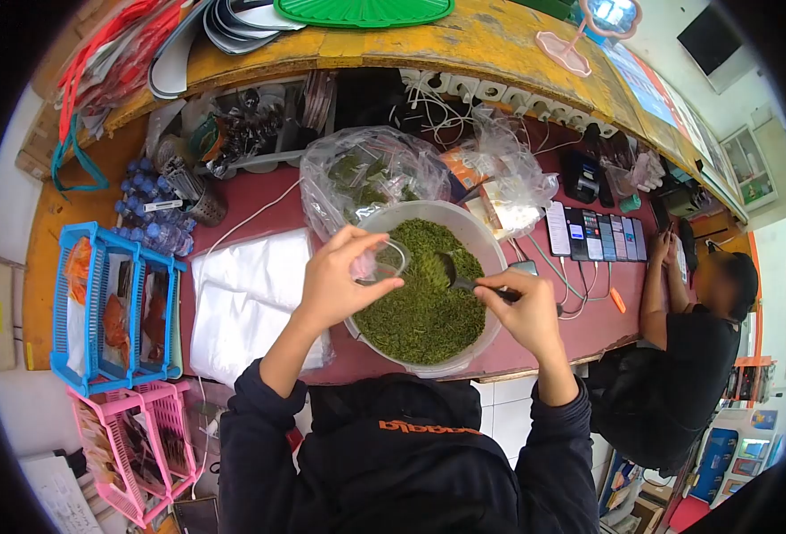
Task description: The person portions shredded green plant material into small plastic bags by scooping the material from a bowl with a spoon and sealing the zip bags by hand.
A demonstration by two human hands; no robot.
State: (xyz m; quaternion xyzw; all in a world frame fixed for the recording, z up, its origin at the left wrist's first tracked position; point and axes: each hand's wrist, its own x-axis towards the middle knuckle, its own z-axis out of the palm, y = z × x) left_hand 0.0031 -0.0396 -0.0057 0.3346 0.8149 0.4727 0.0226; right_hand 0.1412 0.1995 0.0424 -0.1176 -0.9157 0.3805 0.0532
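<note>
A wide whitish tub [493,245] in front of me holds finely chopped green dried leaves [411,307]. My left hand [338,280] is over the tub's left side, its fingers closed around a small clear plastic cup [395,259] with a round rim. How much the cup contains, I cannot tell. On the right, my right hand [522,307] pinches the handle of a black scoop [451,270], whose bowl is down at the leaves. Behind the tub lies a large clear plastic bag [357,169] with more green leaves inside.
Stacked clear plastic bags [251,307] lie left of the tub. Farther left stand a blue rack [117,307], a pink basket [139,445] and water bottles [153,214]. Several phones [593,233] with cables are on the right, where a person [678,356] sits. A wooden shelf [357,58] overhangs the back.
</note>
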